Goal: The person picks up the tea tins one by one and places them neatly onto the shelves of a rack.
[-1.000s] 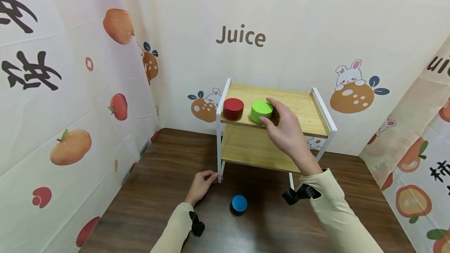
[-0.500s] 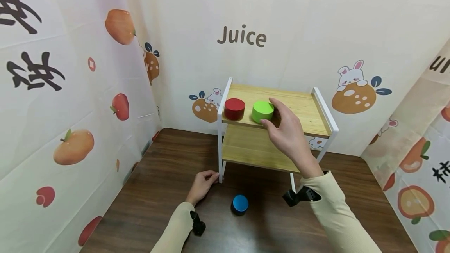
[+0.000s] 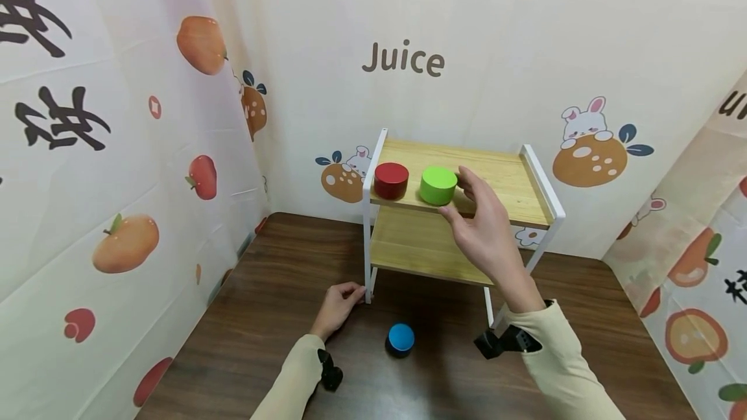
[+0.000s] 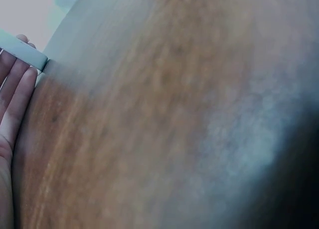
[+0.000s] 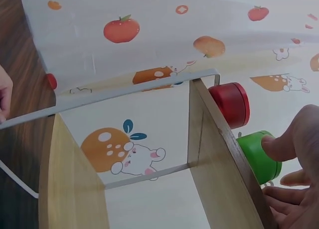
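A small two-tier shelf rack with wooden boards and a white frame stands on the dark table. On its top board, a red cylinder sits near the left end, and a bright green cylinder sits to its right. My right hand is just right of the green cylinder, thumb and fingers spread at its side. In the right wrist view the thumb overlaps the green cylinder. Low at the left, my left hand grips the foot of the rack's front left leg.
A blue-topped cylinder stands on the table in front of the rack. The rack's lower board lies under the top one. Printed curtains hang behind and at both sides.
My right hand has loosened from the green cylinder and drawn back slightly to the right. The cylinder stays on the top board. My left hand keeps its place at the leg.
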Motion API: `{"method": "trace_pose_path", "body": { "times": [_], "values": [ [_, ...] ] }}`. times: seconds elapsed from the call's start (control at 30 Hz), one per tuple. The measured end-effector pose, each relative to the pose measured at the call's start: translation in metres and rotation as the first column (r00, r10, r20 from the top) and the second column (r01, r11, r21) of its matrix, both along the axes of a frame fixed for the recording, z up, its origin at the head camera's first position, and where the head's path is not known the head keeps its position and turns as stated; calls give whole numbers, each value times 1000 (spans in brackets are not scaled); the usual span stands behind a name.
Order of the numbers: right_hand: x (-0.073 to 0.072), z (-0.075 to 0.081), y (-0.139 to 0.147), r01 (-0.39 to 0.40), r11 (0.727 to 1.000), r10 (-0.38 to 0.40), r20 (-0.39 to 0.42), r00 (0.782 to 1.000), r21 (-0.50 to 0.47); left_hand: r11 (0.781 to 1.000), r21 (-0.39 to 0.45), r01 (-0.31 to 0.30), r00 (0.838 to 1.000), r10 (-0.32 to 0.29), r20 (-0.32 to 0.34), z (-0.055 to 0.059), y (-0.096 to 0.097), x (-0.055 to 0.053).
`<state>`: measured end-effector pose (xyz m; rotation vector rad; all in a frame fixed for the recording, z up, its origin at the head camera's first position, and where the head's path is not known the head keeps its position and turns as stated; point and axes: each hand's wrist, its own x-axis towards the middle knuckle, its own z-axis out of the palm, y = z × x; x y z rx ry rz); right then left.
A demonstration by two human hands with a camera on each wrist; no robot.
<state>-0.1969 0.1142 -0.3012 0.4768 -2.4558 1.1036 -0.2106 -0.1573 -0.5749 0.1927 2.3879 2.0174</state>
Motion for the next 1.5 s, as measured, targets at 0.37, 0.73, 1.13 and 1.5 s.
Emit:
{"method": "trace_pose_path", "body": {
  "times": [0.37,0.73,1.13,1.5],
  "values": [
    [27,-20,6,-80,991,65,-137,988,-108,1000,-9,-14,1000,14,2,1,2,0],
    [42,-57,0,-198,972,169,-204,964,-129,999,-35,-26,1000,26,2,-24,-1,-12],
    [54,-123,-6,-188,979,188,-9,982,-81,1000,-4,-2,1000,2,-15,-24,-2,-13],
    [56,-188,-11,-173,982,184,156,971,-80,998,-51,-30,999,31,13,-21,1,-14]
  ]
}}
